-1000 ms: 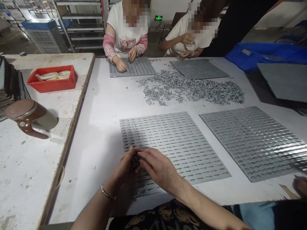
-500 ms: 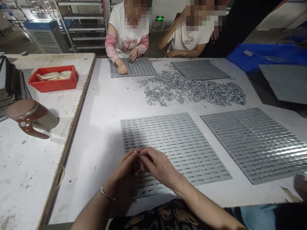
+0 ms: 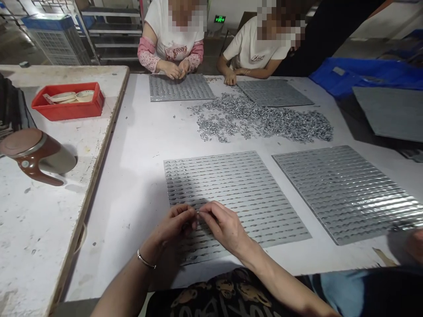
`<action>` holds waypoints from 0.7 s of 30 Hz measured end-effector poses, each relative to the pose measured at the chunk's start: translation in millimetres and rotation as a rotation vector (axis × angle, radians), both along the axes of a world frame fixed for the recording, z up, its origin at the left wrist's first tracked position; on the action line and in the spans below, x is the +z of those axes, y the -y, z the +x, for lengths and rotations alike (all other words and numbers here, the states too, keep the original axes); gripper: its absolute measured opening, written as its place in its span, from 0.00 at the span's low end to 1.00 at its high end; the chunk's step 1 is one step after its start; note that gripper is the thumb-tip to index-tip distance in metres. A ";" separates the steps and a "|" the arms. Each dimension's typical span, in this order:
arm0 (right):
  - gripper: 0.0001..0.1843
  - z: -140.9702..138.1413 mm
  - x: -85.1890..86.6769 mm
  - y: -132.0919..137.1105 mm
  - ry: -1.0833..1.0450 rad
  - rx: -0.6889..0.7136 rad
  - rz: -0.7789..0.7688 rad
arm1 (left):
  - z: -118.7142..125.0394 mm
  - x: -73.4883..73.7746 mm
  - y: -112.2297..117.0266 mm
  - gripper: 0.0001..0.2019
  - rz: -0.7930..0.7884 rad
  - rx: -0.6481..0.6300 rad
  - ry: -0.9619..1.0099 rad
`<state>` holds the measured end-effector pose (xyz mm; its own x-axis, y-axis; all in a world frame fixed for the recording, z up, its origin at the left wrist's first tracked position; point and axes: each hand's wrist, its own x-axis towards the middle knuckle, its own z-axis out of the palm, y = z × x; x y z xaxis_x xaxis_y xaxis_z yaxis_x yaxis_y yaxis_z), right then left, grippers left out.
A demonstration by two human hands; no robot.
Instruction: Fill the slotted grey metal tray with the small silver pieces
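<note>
My left hand (image 3: 173, 226) and my right hand (image 3: 223, 224) meet fingertip to fingertip over the near left part of a grey slotted tray (image 3: 238, 193) on the white table (image 3: 139, 176). Both hands are curled in a pinch around small dark metal pieces, which the fingers mostly hide. The left wrist wears a thin bracelet. Beyond the tray lies a loose heap of small shiny metal parts (image 3: 264, 121).
A second filled tray (image 3: 346, 189) lies to the right. Across the table two people work at their own trays (image 3: 180, 88) (image 3: 274, 92). A side table on the left holds a red bin (image 3: 68, 101) and a brown jug (image 3: 36, 154). Blue cloth (image 3: 363, 75) lies far right.
My hands stayed at the tray's near left, fingers shifting slightly. The camera tilted a little. The people opposite moved their hands onto their trays.
</note>
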<state>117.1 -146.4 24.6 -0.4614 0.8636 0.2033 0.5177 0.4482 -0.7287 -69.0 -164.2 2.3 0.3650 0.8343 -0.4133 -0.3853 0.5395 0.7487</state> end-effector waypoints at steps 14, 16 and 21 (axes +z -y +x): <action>0.11 0.6 -56.9 41.7 0.333 -0.028 -0.048 | -7.0 4.0 -5.2 0.16 -0.037 0.440 -0.024; 0.10 -1.3 -60.3 42.3 0.371 -0.056 -0.047 | -7.3 1.8 -6.2 0.17 -0.053 0.415 0.017; 0.02 -2.2 -51.9 37.5 0.288 -0.125 -0.130 | -6.4 -3.8 -5.0 0.18 -0.040 0.281 0.108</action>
